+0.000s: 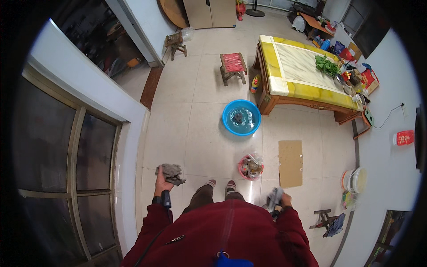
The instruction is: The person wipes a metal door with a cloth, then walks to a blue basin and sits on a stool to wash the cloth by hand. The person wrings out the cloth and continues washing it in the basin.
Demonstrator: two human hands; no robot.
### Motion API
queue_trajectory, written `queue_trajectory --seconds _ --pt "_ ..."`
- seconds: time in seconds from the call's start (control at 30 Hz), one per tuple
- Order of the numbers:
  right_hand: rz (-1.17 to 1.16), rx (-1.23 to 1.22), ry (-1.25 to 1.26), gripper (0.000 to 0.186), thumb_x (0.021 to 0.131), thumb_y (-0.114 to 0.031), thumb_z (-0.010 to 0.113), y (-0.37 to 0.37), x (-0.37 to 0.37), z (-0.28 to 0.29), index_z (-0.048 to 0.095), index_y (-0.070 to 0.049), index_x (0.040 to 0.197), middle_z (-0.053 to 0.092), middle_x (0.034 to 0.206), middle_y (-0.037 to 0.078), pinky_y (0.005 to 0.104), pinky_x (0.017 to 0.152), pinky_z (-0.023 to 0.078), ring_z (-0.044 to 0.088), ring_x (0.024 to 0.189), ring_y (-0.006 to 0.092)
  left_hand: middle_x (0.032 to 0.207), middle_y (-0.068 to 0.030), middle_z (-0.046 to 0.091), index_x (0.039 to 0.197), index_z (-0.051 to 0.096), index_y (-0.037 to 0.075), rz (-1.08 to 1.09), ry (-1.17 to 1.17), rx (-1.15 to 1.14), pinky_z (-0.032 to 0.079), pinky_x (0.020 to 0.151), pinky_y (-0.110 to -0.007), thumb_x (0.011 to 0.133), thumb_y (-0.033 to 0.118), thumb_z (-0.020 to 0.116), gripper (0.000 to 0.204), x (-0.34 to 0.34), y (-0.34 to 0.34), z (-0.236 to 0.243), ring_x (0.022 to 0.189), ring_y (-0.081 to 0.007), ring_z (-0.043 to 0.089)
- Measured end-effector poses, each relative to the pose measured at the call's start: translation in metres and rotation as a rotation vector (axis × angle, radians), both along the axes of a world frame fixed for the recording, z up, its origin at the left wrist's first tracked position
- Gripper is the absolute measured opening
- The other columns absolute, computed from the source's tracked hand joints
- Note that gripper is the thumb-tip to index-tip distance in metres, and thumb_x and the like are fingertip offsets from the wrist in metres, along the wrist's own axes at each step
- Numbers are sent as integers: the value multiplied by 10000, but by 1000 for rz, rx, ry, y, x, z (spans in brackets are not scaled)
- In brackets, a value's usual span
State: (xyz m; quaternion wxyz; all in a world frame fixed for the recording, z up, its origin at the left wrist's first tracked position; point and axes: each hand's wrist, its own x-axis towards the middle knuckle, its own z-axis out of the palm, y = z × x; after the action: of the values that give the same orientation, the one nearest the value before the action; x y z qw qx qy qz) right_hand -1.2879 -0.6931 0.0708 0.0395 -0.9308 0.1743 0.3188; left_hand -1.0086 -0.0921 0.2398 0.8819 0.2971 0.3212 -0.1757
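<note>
The person's left hand (160, 181), near left, curls round a grey-brown cloth (171, 173); the right hand (286, 200), near right, grips a grey cloth (274, 197), its fingers mostly hidden. Tiled floor (207, 147) runs from the left wall (126, 178) to a blue basin (242, 133), just beside the table (293, 58). A pink basket (241, 168) stands nearer, flat cardboard (290, 163) to its right. Pale lettering on a red bag (404, 138), far right, is too small to read
</note>
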Motion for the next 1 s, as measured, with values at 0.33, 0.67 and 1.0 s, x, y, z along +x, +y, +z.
queue_trajectory --seconds 0.33,0.67,1.0 --pt "-557 90 -368 393 882 -343 627 48 -111 81 637 -55 1149 689 1067 97 400 818 539 664 975 250 1379 -147 542 1346 487 99 -393 -170 -158 433 1039 -579 994 502 500 536 119 -75 21 1256 -342 533" --pt "-1321 1270 -936 331 951 -184 532 118 141 162 614 0 1213 677 1064 108 369 816 549 667 937 207 1311 -95 596 1335 528 112 -792 -282 -4 484 997 -490 1021 467 465 479 163 -120 108 1186 -263 586" --pt "-556 860 -643 814 750 -51 741 211 242 245 364 -48 1471 665 1110 181 352 900 514 646 1009 234 1422 -76 516 1459 395 105 -822 -398 -348 401 1087 -457 1032 487 407 573 167 -136 133 1299 -237 504"
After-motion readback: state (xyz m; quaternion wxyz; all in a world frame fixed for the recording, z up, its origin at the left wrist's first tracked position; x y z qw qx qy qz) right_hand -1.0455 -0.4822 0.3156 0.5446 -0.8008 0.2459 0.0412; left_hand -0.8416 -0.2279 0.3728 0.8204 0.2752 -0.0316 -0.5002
